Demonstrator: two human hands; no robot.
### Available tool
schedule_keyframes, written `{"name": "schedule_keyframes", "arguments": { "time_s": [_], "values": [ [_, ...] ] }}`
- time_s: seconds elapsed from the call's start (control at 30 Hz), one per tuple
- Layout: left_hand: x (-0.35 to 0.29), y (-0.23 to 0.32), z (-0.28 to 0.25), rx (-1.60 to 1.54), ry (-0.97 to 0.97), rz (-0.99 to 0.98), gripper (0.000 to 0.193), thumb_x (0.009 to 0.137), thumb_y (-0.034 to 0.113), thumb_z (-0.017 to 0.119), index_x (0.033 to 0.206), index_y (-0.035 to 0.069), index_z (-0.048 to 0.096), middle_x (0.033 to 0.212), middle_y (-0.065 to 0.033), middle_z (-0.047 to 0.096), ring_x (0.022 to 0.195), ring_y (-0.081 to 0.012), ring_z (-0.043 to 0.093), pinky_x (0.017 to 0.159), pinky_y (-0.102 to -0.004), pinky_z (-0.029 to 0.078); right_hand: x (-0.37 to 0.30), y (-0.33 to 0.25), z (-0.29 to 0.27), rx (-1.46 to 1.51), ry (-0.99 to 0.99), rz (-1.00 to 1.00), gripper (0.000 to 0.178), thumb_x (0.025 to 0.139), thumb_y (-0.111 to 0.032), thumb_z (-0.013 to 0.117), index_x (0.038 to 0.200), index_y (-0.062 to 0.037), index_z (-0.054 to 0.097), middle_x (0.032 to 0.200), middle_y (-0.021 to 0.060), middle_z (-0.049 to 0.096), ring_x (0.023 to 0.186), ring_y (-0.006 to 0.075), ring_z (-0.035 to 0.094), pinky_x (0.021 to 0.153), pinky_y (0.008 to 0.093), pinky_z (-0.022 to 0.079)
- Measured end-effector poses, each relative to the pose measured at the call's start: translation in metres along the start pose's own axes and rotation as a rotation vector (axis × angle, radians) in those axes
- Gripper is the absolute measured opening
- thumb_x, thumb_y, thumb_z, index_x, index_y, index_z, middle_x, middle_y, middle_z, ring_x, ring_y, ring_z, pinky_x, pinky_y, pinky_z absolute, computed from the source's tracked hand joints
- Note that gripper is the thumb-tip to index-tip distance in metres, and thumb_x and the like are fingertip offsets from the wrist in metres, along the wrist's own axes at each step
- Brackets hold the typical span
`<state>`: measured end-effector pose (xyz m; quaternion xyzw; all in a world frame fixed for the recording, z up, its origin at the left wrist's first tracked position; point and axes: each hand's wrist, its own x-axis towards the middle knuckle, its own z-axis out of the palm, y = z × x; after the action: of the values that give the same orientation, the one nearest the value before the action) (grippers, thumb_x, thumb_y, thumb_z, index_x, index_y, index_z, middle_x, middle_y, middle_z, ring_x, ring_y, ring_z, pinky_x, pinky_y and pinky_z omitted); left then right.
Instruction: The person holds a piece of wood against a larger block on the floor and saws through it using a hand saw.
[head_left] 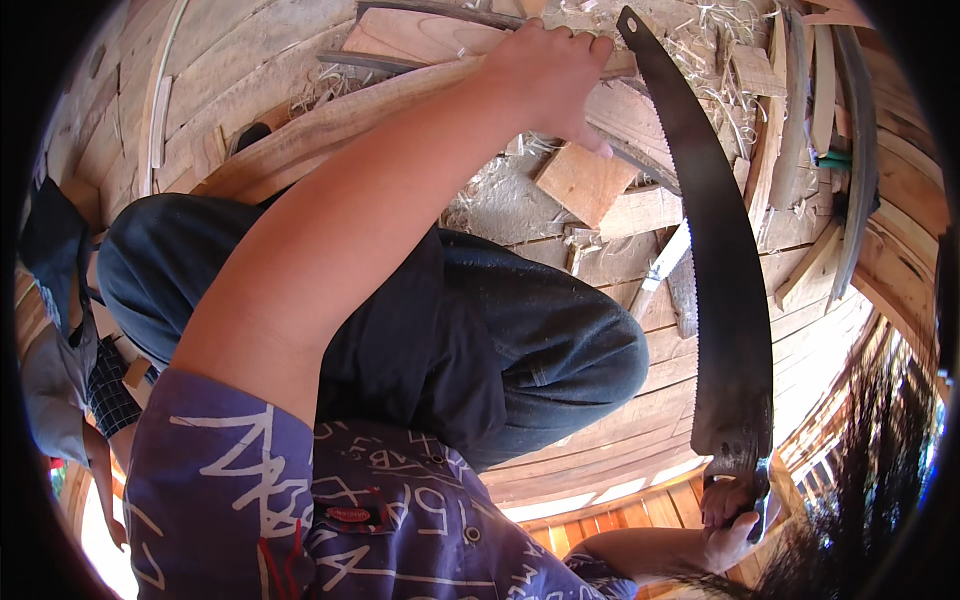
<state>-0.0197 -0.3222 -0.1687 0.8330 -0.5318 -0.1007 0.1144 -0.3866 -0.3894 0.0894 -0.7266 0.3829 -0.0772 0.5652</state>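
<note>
My right hand (733,522) is wrapped round the handle of a hand saw (728,270), low at the right. Its long dark blade curves up to a tip with a hole, the toothed edge toward the left. At the top, my left hand (553,80) grips a long wooden board (330,128) near its right end, fingers bent over the far side and thumb pointing down. The upper blade passes close to the wood beside my left hand; whether they touch, I cannot tell.
Wood shavings (715,60), a square wood offcut (588,184) and a small block (757,70) lie on the plank floor. A pale-bladed tool (665,262) lies left of the saw. My bent knees are below the board. Another person (62,375) is at the far left.
</note>
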Motion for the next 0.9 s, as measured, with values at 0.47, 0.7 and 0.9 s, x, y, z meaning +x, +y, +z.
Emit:
{"name": "schedule_keyframes", "arguments": {
  "time_s": [0.47, 0.7, 0.9],
  "values": [
    [0.002, 0.003, -0.003, -0.015, -0.038, 0.000, 0.087, 0.058, 0.063, 0.075, 0.115, 0.002, 0.051, 0.106, -0.0127, 0.063, 0.104, -0.0261, 0.060, 0.088, -0.0397, 0.044, 0.058, 0.028, 0.014, 0.059, -0.051, -0.020, 0.042, 0.094, -0.041, 0.057, 0.074, -0.0073, 0.039, 0.054, -0.0018, 0.029, 0.041, 0.0080, 0.029, 0.036, 0.0236, 0.024],
    [0.000, 0.000, 0.002, -0.008, -0.014, -0.005, 0.093, 0.058, 0.069, 0.073, 0.117, 0.001, 0.050, 0.110, -0.0122, 0.063, 0.105, -0.0264, 0.061, 0.093, -0.0416, 0.043, -0.009, -0.003, -0.004, 0.026, 0.023, 0.025, 0.058, 0.086, -0.053, 0.063, 0.061, -0.0070, 0.038, 0.046, -0.0013, 0.036, 0.035, 0.0080, 0.034, 0.034, 0.0241, 0.019],
    [0.006, 0.005, -0.003, -0.034, -0.068, -0.010, 0.092, 0.058, 0.065, 0.075, 0.118, 0.000, 0.050, 0.109, -0.0161, 0.063, 0.106, -0.0280, 0.060, 0.091, -0.0398, 0.044, 0.015, 0.012, -0.012, 0.072, -0.025, 0.001, 0.052, 0.089, -0.050, 0.059, 0.069, -0.0072, 0.037, 0.049, -0.0021, 0.029, 0.035, 0.0078, 0.029, 0.034, 0.0241, 0.025]
  ]
}}
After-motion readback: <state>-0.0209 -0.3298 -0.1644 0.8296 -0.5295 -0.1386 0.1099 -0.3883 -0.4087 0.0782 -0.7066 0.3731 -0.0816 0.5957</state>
